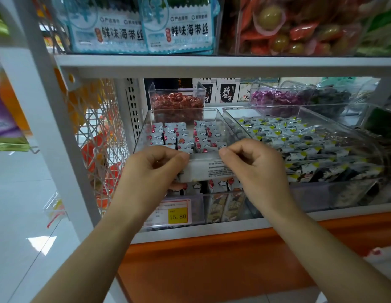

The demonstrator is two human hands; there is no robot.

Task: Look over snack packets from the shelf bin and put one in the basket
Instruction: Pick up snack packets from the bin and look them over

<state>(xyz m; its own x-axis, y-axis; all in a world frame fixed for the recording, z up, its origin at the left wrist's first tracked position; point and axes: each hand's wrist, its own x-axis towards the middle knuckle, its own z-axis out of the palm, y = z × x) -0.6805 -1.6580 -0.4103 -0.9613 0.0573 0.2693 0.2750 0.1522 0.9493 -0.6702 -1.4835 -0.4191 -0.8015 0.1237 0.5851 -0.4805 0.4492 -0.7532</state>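
Here, the left hand (155, 165) and right hand (253, 165) are each pinching one end of a white snack packet (206, 169), holding it level over the front of the clear shelf bin (142, 132). Just below, a yellow price tag (178, 215) is showing 15.80. Behind the bin, a tub of red sweets (177, 101) is standing.
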